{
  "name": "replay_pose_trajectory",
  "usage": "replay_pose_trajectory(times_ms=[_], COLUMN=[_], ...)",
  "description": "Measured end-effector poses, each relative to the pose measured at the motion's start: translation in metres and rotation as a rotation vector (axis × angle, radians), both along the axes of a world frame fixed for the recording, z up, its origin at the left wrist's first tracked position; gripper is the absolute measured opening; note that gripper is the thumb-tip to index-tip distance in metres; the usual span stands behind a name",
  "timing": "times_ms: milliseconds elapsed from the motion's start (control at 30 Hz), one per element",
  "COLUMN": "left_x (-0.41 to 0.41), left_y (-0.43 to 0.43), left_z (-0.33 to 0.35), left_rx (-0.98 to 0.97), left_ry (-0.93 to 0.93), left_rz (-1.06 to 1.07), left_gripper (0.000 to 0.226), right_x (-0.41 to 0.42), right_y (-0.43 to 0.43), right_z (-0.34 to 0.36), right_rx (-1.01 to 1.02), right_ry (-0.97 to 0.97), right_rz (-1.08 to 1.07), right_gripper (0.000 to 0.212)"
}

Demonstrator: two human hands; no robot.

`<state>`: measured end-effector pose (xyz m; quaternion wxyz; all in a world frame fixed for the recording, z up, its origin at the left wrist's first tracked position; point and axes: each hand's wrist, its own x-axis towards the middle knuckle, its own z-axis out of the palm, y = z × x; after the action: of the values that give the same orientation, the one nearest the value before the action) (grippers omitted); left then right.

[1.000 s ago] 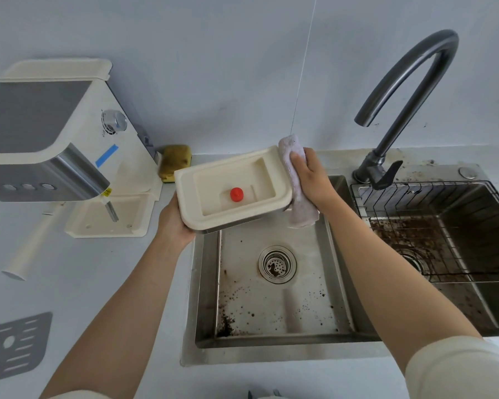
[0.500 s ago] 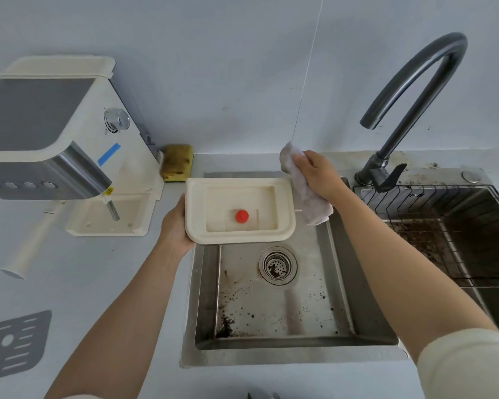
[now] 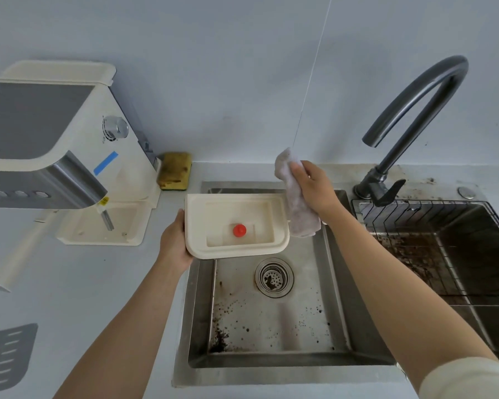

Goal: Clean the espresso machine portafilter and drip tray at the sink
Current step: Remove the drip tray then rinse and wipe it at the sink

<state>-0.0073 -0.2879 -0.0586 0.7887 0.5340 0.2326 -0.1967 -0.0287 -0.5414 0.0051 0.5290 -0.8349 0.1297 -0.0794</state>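
- drip tray (image 3: 236,226) held over the sink (image 3: 274,321), back-left part, open side up, long axis left-right, roughly level
- left hand (image 3: 173,243) grips tray's left edge
- right hand (image 3: 314,190) grips cloth (image 3: 296,205) just beside tray's right edge

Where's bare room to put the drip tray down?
Best: counter between the espresso machine base, the grey grate and the sink's left rim, though the left forearm crosses it. The left basin floor is also free, speckled with grounds. Crowded: right basin under the wire rack; back ledge by the sponge and faucet.
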Motion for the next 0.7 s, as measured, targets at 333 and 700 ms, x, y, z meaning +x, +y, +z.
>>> replay_pose_trajectory(times_ms=[333, 700], left_x=[0.023, 0.048], left_y=[0.008, 0.016], left_z=[-0.007, -0.031], left_rx=[-0.117, -0.219], left_ry=[0.042, 0.044], left_rz=[0.026, -0.032], left_gripper=[0.041, 0.049], right_x=[0.061, 0.145], right_y=[-0.034, -0.013], right_z=[-0.019, -0.061], right_rx=[-0.365, -1.174], right_ry=[0.185, 0.179], right_rz=[0.175, 0.610], right_gripper=[0.022, 0.039])
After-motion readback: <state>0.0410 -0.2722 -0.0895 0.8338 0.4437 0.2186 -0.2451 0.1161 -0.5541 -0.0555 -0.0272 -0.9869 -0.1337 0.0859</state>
